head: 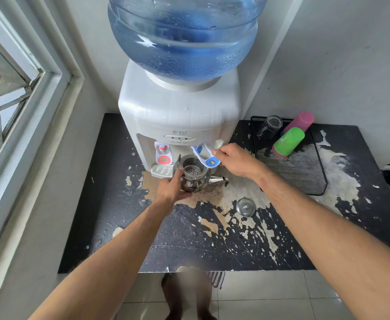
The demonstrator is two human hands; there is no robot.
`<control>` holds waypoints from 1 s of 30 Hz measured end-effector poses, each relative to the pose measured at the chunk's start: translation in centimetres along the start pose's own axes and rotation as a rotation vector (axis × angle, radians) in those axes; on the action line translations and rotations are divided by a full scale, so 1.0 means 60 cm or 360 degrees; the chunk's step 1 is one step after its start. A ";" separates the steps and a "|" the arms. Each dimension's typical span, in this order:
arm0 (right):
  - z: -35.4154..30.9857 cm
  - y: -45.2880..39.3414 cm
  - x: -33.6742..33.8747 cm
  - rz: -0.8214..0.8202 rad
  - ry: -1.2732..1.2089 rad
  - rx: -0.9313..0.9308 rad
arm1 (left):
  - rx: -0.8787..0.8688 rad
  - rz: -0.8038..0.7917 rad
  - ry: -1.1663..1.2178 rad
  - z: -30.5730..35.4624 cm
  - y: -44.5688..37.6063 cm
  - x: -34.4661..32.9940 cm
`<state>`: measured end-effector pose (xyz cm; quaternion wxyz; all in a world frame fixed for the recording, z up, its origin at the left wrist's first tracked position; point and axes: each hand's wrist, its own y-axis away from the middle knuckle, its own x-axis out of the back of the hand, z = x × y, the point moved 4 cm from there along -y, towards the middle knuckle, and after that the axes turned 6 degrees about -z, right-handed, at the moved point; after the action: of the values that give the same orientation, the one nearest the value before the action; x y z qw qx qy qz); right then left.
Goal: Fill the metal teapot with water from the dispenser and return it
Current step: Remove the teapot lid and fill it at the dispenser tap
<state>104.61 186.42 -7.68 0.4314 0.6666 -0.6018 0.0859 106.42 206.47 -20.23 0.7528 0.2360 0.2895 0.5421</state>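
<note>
A shiny metal teapot [195,175] with its lid off and a strainer showing inside sits under the blue tap lever [206,157] of the white water dispenser [177,116]. Its spout points right. My left hand [170,189] grips the teapot's near left side. My right hand [234,160] holds the blue tap lever, which is tilted up. The teapot's round lid [245,206] lies on the worn black table [120,227], to the right and nearer to me. A large blue water bottle [184,38] tops the dispenser.
The red tap [163,153] is left of the blue one, above a white drip tray [160,170]. A black mesh tray [305,167] at the right holds a glass mug [270,127], a green cup [288,142] and a pink cup [299,122]. A window frame [27,107] runs along the left wall.
</note>
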 end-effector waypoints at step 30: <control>0.014 -0.011 -0.008 0.0022 -0.0019 0.0046 | -0.0021 0.0006 -0.0016 0.001 0.001 -0.003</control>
<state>104.72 186.12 -8.79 0.4176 0.6690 -0.6077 0.0936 106.39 206.29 -20.11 0.7547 0.2342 0.2816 0.5443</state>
